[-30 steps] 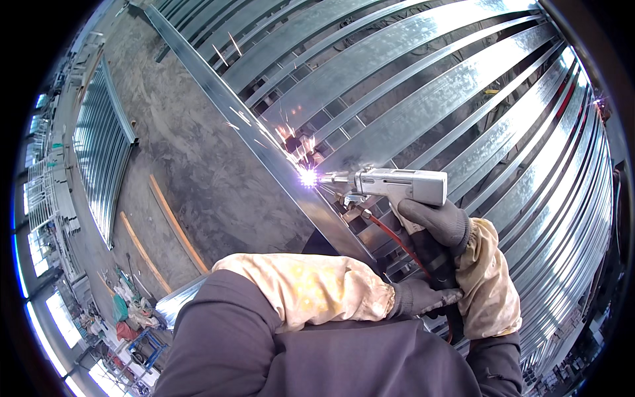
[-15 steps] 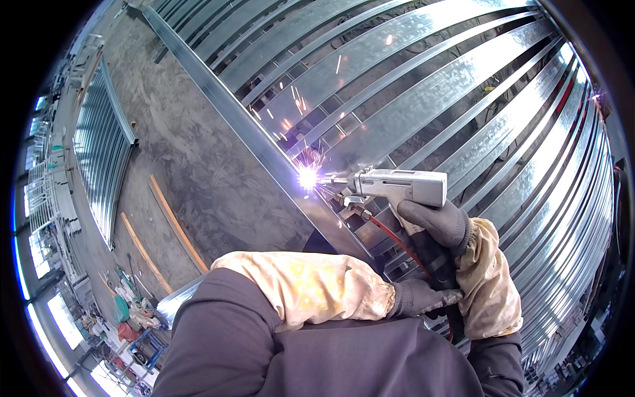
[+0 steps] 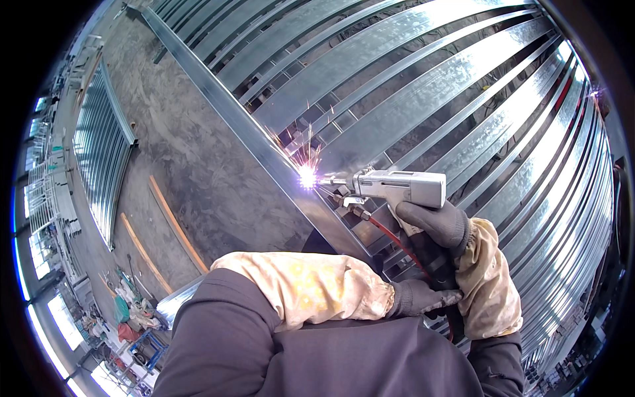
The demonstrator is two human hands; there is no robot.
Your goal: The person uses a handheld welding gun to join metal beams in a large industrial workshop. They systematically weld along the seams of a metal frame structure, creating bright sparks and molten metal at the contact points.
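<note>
My gloved right hand (image 3: 438, 228) is wrapped round the grip of a silver welding gun (image 3: 403, 187). The gun's nozzle points left at a bright arc (image 3: 307, 177), where sparks fly up from a long metal beam (image 3: 228, 109). The arc's glare hides the exact weld spot. My gloved left hand (image 3: 426, 298) is closed round the black lower handle and cable of the gun, below the right hand. A red hose (image 3: 390, 233) runs from the gun's front down toward that handle. Tan protective sleeves cover both forearms.
Parallel metal bars (image 3: 430, 112) stretch away to the right of the beam, with gaps between them. Beyond the beam on the left lie a metal slatted panel (image 3: 102, 152) and orange strips (image 3: 177, 225) on the concrete floor. A blue cart (image 3: 149, 351) stands at lower left.
The sparks now rise in a tighter spray close to the arc, with fewer scattered over the bars. The gun and both hands have hardly moved.
</note>
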